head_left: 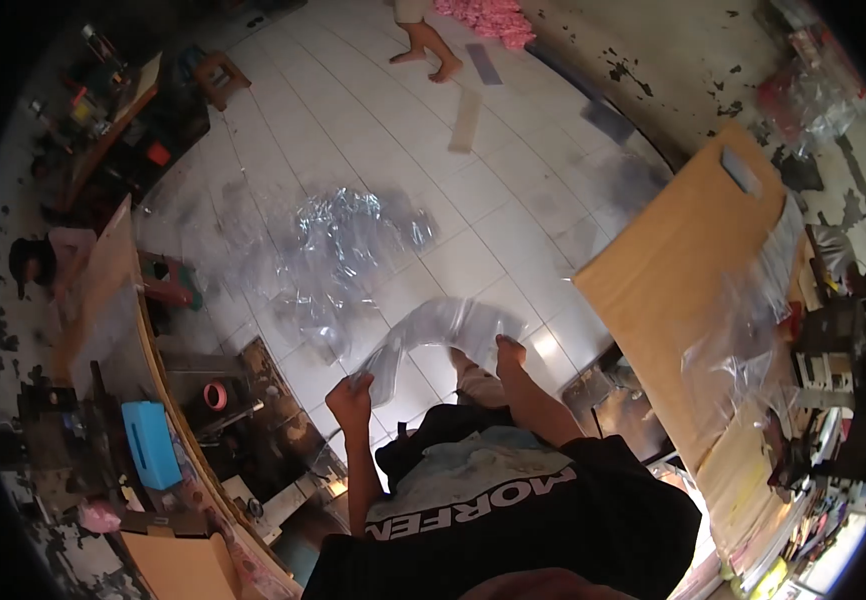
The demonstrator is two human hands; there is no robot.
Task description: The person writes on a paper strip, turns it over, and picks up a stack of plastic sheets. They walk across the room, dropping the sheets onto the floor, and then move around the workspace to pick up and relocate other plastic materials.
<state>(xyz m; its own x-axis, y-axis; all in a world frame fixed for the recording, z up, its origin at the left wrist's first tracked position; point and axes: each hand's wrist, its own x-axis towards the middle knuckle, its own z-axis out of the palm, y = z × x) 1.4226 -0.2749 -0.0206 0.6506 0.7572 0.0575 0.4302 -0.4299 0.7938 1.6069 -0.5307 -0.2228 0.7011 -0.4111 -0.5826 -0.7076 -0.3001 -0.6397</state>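
Note:
A clear plastic sheet (438,322) hangs in an arch between my two hands, out in front of my body and above the tiled floor. My left hand (350,400) is closed on its left end. Closed on the opposite end is my right hand (510,354), a little farther forward. A loose heap of shiny clear plastic (348,245) lies on the floor beyond the sheet, ahead and to the left.
At right stands a table topped with brown cardboard (653,290), with clear plastic (743,340) on it. A blue box (151,445) is on the left workbench. Another person (48,262) is at far left; a person's legs (428,45) show at the top, near a pink pile (493,18).

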